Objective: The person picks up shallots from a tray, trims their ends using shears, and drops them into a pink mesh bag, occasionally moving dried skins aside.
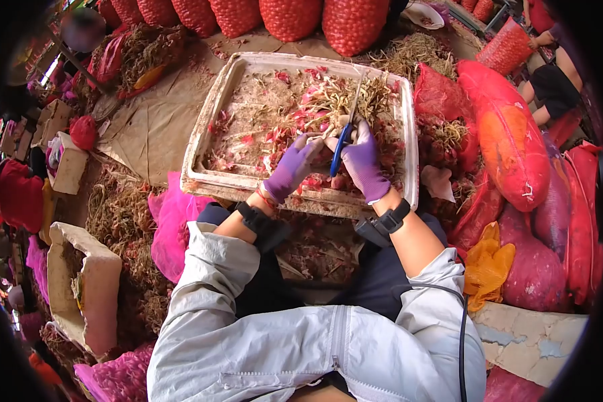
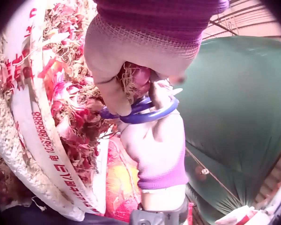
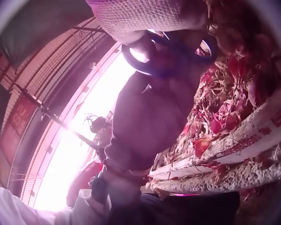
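Both hands wear purple gloves with pale palms and meet over a white foam tray (image 1: 189, 167). My left hand (image 1: 289, 169) grips a small red shallot (image 2: 141, 79), whose dry roots show between its fingers in the left wrist view. In my right hand (image 1: 365, 164) are scissors with blue handles (image 1: 342, 149), their blades pointing away toward the far side of the tray. The handle loops lie right beside the shallot in the left wrist view. A heap of dry stems (image 1: 345, 97) and red skins lies just beyond the hands.
Red net sacks of bulbs (image 1: 355, 27) line the far side, and a long red sack (image 1: 506, 134) lies at the right. A foam box (image 1: 100, 295) stands at the left among dried stems, near pink netting (image 1: 174, 228). Another person's legs (image 1: 553, 90) show at upper right.
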The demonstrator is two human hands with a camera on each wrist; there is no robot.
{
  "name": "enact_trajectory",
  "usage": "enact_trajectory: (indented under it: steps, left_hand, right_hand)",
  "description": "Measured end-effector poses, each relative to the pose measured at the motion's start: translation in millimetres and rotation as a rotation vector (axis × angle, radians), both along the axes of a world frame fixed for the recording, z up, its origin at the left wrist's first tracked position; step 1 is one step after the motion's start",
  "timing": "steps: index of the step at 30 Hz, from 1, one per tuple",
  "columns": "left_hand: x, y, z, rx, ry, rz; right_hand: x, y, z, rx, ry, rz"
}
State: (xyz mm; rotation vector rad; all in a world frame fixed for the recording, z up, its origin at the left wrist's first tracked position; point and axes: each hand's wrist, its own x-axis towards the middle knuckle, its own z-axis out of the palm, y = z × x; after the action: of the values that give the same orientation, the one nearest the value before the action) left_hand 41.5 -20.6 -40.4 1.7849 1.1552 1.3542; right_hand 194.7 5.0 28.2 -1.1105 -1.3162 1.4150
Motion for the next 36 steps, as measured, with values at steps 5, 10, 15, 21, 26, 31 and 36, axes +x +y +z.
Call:
enact_trajectory:
  steps: [5,10,15,21,26,31,36]
  left_hand:
    - [-2,-2,15,-0.435,-0.593,-0.094]
    - [3,0,20,-0.303,-0.458,0.111]
    - [3,-3,13,-0.154,-0.088,0.263]
    - [0,-2,24,-0.669,-0.930,0.025]
    - [-14,12,23,-0.357,-0.679,-0.364]
    - [-9,8,22,-0.505,-0.672,-0.258]
    - [-16,12,23,-0.607,-0.929,0.002]
  right_hand:
    - [-5,-6,6,0.119,0.009,-0.032]
    - [-7,-5,-6,0.239,-0.107,0.008]
    - [-10,-19,-3,0.476,-0.430,-0.047]
    - [-18,-23,11,0.522,-0.082,0.027]
    - [4,3,12,0.172,0.244,-0.094]
    - [2,-2,8,0.118,0.224,-0.115]
    - [-5,0,-2,0.141,0.380,-0.067]
